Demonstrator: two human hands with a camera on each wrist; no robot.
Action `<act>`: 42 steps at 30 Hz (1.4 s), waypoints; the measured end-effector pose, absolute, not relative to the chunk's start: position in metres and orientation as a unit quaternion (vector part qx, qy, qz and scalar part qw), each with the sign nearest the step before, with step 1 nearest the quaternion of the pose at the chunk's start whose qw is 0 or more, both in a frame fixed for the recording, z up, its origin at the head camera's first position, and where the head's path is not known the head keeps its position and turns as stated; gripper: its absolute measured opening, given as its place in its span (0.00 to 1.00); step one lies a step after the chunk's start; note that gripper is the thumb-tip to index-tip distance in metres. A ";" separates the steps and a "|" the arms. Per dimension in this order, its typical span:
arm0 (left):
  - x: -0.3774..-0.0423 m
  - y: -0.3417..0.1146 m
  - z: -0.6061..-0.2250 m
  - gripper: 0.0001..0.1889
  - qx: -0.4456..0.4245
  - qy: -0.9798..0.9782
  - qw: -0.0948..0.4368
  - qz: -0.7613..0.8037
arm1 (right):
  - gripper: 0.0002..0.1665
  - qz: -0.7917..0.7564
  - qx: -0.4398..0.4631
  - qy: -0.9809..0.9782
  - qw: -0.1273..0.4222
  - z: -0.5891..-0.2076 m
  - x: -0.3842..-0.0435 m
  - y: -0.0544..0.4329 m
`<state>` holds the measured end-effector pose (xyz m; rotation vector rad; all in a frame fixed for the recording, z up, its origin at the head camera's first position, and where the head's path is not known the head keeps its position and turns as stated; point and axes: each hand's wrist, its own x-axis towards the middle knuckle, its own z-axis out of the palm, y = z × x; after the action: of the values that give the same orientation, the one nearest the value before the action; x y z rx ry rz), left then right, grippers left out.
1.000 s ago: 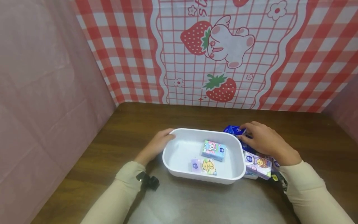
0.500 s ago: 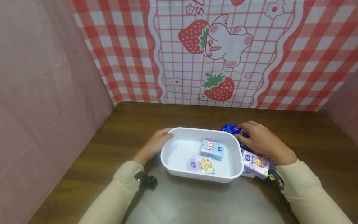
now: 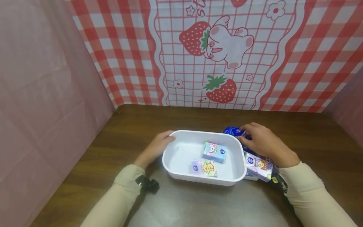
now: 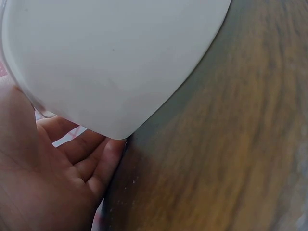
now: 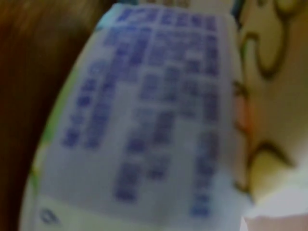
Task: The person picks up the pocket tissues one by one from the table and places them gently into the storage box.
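Note:
A white plastic tub (image 3: 184, 179) stands mid-table. Inside lie a light-blue tissue pack (image 3: 214, 152) and a lilac-and-yellow tissue pack (image 3: 204, 168). My left hand (image 3: 154, 146) grips the tub's left end, thumb over the rim; the left wrist view shows the fingers (image 4: 91, 154) against its outside. Right of the tub, my right hand (image 3: 263, 142) reaches over a pile of packs, thumb and fingers bent round a dark-blue tissue pack (image 3: 233, 130). The hand partly hides this pack. A blurred printed pack (image 5: 144, 120) fills most of the right wrist view.
A lilac tissue pack (image 3: 258, 167) with a cartoon figure lies on the pile by the tub's right end, under the right forearm. Behind the brown wooden table (image 3: 136, 123) hangs a red-and-white checked cloth (image 3: 130, 63). A pink curtain (image 3: 48, 110) hangs at the left.
The whole head view has shifted slightly to the left. Both hands, the tub and the packs keep nearly the same places relative to each other.

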<state>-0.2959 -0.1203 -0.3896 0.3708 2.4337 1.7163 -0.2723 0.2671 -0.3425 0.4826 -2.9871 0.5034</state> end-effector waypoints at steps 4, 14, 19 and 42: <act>-0.296 -0.123 -0.391 0.20 0.121 0.807 0.073 0.574 | 0.33 0.162 0.155 -0.974 0.040 -0.343 -0.274 0.266; -0.296 -0.123 -0.391 0.19 0.115 0.809 0.072 0.572 | 0.34 0.162 0.150 -0.974 0.039 -0.341 -0.273 0.265; -0.295 -0.122 -0.390 0.19 0.112 0.809 0.073 0.572 | 0.35 0.162 0.150 -0.974 0.041 -0.343 -0.272 0.265; -0.295 -0.120 -0.390 0.19 0.118 0.809 0.073 0.571 | 0.36 0.155 0.129 -0.978 0.058 -0.340 -0.270 0.266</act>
<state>-0.2951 -0.1201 -0.3896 0.3550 2.4298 1.7162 -0.2696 0.2662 -0.3396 0.3908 -2.9635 0.4693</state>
